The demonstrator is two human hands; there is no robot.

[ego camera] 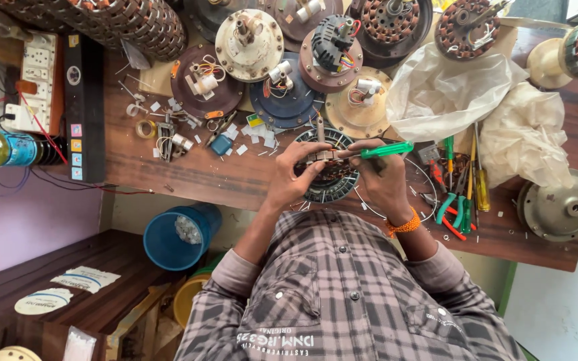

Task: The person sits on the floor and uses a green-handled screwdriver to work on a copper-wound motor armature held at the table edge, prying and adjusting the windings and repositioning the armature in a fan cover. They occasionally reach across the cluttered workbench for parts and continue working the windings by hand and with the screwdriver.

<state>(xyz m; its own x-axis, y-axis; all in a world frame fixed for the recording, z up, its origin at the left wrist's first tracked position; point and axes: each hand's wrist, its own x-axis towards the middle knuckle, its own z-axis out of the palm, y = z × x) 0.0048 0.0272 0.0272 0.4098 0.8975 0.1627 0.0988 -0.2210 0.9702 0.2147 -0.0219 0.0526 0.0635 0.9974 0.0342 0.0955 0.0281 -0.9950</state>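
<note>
Fingers of our left hand (pixel 296 175) are curled and pinched on the top edge of the round dark motor stator wound with copper wire (pixel 329 175), thumb and fingertips pressed on a small pale piece at its rim. Our right hand (pixel 382 179) is closed around a green-handled screwdriver (pixel 386 150), whose handle juts to the right while its tip, hidden between the two hands, points at the same spot on the rim. The stator lies flat on the brown wooden workbench (pixel 188 170), near the front edge, directly before our checked shirt. An orange thread band (pixel 404 224) circles the right wrist.

Just right of the stator lie green-handled pliers (pixel 451 207) and a yellow-handled screwdriver (pixel 482 188), side by side among loose wire. Beyond them a crumpled white plastic bag (pixel 446 93) covers part of the bench, and a dull metal round motor cover (pixel 560 208) sits at the right end. Behind the stator stands a row of round fan motor housings, among them a dark blue disc with white capacitors (pixel 282 97) and a cream one (pixel 359 107). Left of our hands, paper scraps and a small roll of tape (pixel 146 128) are scattered. A white switchboard with sockets (pixel 35 80) is at the far left. Below the bench edge stands a blue plastic bucket (pixel 178 234).
</note>
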